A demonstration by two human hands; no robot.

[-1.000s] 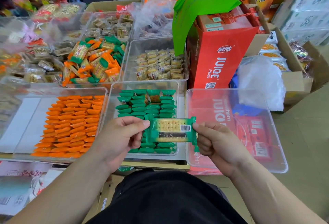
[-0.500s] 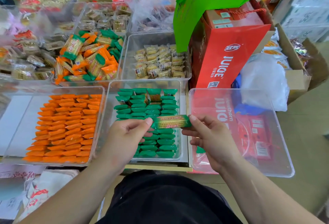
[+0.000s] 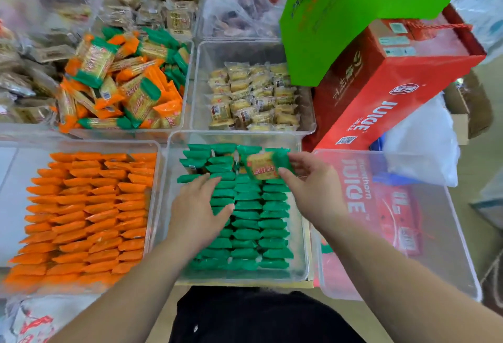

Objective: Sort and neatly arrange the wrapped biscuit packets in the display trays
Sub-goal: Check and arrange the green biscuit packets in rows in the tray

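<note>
The green biscuit packet (image 3: 261,169) is showing a clear window with a pale cracker and red lettering, and its green ends are crimped. It is tilting above the far right corner of the middle tray (image 3: 305,233), just over the last rows there. The right hand (image 3: 313,193) is pinching the packet's right end, with the thumb underneath and the fingers curling over the top edge. The left hand (image 3: 200,206) is lying flat with its fingers straight and together, pressing on the left column of the green packets (image 3: 253,223). These packets are standing on edge in three tidy columns that are filling the tray from its near edge to its far edge.

In the left tray (image 3: 157,206), orange packets (image 3: 87,214) are lying in overlapping rows. Beyond it, a far tray (image 3: 188,92) is holding a loose heap of mixed orange and green packets (image 3: 122,84). Next to that, another clear tray (image 3: 201,84) is holding small pale yellow packets (image 3: 253,95) bunched toward its near edge. On the right, a see-through tray (image 3: 449,233) is sitting over red packaging, and a red JUICE carton (image 3: 381,97) is leaning behind it.
</note>
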